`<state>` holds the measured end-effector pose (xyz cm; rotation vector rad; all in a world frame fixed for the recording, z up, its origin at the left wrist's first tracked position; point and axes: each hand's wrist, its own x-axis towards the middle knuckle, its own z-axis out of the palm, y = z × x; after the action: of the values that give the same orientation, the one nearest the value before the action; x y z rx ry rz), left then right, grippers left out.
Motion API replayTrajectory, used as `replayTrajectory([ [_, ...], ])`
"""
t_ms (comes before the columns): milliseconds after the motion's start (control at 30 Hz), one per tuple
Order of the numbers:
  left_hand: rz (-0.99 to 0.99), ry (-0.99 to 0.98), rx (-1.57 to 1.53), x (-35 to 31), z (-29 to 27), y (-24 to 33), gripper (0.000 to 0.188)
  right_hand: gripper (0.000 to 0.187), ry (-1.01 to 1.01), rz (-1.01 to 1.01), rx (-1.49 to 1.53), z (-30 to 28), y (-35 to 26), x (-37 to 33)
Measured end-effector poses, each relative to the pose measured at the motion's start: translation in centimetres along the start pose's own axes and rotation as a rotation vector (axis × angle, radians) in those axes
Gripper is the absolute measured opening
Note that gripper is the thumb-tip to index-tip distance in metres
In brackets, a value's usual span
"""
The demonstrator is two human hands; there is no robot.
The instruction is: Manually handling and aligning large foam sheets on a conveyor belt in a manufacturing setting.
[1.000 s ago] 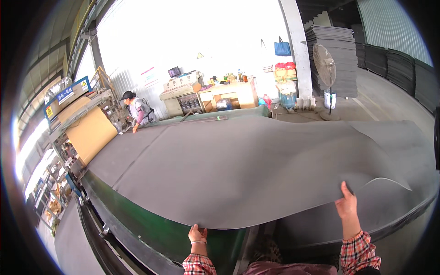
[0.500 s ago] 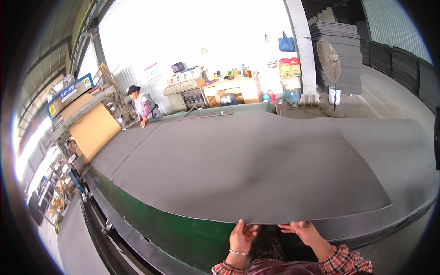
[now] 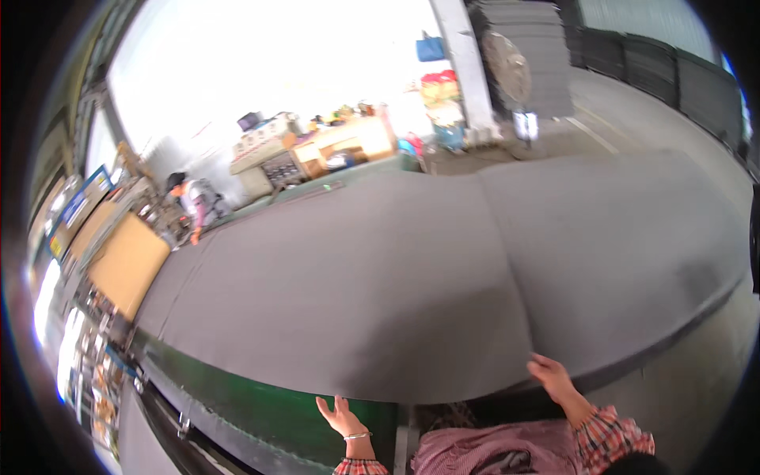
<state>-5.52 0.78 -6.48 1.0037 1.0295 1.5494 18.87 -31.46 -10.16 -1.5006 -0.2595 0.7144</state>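
A large dark grey flexible sheet (image 3: 340,277) lies across the green-surfaced table (image 3: 253,408). It meets a second grey sheet (image 3: 625,245) on the right along a seam. My left hand (image 3: 343,419) is just under the sheet's near edge, fingers spread, fingertips at the rim and gripping nothing. Near the seam's front end, my right hand (image 3: 554,380) has its fingers stretched out at the sheet's near right corner. Whether those fingertips press on the sheet or hover over it is hard to see.
At the far left a person (image 3: 194,206) in a dark cap leans over the sheet beside a machine with a tan panel (image 3: 129,265). Behind are a control console (image 3: 265,146), a wooden desk (image 3: 344,150) and a standing fan (image 3: 507,67). Stacked grey sheets (image 3: 530,55) rise behind the fan.
My hands have moved apart, the left one leftward, the right one to the seam. The upper sheet's right edge now appears farther left, beside the other sheet. My view has swung right.
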Motion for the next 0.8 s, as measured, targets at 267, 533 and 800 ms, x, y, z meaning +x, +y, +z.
replayTrajectory([
  [267,-0.547,-0.849,0.174,-12.6,-1.3,2.9,0.028,0.075,-0.342,-0.719,-1.717,-2.1,3.6,3.3],
  [533,-0.606,-1.020,0.229,-15.0,-0.4,3.6,0.029,0.055,-0.462,-0.800,-1.555,-3.7,3.5,5.1],
  [800,-0.638,-1.030,0.191,-14.4,0.8,3.6,0.032,0.028,0.584,-0.663,-0.734,-3.4,-14.7,1.1],
])
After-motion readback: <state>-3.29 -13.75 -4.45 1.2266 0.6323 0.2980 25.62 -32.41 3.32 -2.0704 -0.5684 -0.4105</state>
